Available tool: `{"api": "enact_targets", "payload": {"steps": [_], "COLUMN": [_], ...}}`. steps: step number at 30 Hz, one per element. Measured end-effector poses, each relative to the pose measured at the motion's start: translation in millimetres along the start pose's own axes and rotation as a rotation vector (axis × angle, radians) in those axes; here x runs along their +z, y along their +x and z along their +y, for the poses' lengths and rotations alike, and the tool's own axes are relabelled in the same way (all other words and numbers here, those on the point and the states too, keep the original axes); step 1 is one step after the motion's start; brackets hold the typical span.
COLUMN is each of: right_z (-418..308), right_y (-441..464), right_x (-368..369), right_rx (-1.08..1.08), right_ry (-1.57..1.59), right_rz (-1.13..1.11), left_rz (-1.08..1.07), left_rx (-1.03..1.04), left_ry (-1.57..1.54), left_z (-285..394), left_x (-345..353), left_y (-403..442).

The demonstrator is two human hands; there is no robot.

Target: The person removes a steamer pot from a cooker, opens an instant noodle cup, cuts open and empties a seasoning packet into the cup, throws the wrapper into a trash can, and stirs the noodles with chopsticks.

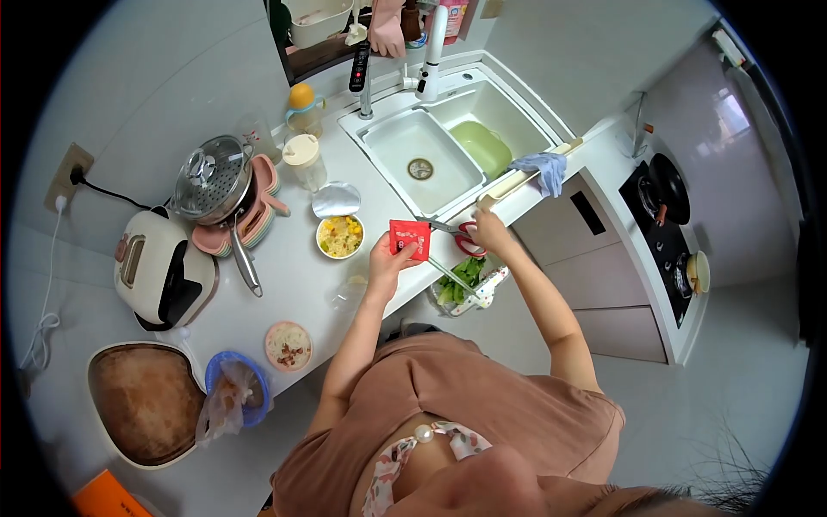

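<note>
My left hand (388, 263) pinches a small red packet (409, 239) with white markings, held up over the counter's front edge. To its right, my right hand (489, 233) is closed on scissors (468, 244) with red handles. Their blades point left, at the packet's upper right corner; I cannot tell whether they touch it. Left of the packet stands a white tub (339, 236) of yellow and pale food, its silvery lid (336, 200) peeled back.
A double sink (413, 159) lies ahead, a blue cloth (540, 171) on its right edge. At left are a steamer pot (211, 183), a white appliance (164, 269) and a plate of scraps (289, 345). Leafy greens (459, 280) sit below the counter edge. A stove (659, 233) is right.
</note>
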State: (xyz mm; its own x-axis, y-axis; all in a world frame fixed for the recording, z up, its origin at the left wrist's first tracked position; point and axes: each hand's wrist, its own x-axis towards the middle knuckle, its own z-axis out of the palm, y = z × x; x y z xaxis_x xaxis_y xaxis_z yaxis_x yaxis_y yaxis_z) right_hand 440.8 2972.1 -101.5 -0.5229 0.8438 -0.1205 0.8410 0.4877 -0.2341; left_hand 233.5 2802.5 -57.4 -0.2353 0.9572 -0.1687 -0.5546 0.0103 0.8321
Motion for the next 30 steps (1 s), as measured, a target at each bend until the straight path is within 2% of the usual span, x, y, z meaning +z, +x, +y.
{"api": "enact_targets", "payload": {"steps": [2, 3, 6, 7, 11, 14, 18, 20, 30], "right_z": [22.2, 20.9, 15.3, 13.3, 31.2, 22.7, -15.5, -34.7, -65.4], "right_y": [-7.3, -11.3, -5.8, -5.1, -9.1, -33.7, -69.1, -81.2, -94.4], "right_x": [36.4, 43.4, 52.2, 50.1, 28.4, -8.2, -68.4, -90.5, -117.0], "right_rx": [-0.081, -0.042, -0.074, -0.042, -0.005, 0.002, -0.111, -0.126, -0.119], "right_ry": [-0.046, -0.141, -0.158, -0.160, 0.232, 0.831, 0.909, 0.742, 0.639], "right_rz": [0.007, 0.043, 0.148, 0.077, -0.111, -0.189, -0.426, -0.450, -0.439], "left_rz": [-0.018, -0.022, -0.023, -0.019, -0.005, 0.006, -0.006, -0.019, -0.049], "left_rx": [0.032, 0.039, 0.065, 0.071, 0.135, 0.130, 0.139, 0.140, 0.136], "left_ry": [0.001, 0.000, 0.010, 0.022, 0.097, 0.124, 0.153, 0.189, 0.213], "left_z": [-3.0, -2.1, 1.5, 2.6, 14.0, 26.2, 34.6, 34.4, 36.4], "left_x": [-2.6, -1.5, 3.2, 4.0, -0.5, -1.9, -0.7, -0.4, 1.4], "left_y": [2.2, 3.0, 7.0, 8.4, 17.5, 22.2, 30.5, 34.0, 30.6]}}
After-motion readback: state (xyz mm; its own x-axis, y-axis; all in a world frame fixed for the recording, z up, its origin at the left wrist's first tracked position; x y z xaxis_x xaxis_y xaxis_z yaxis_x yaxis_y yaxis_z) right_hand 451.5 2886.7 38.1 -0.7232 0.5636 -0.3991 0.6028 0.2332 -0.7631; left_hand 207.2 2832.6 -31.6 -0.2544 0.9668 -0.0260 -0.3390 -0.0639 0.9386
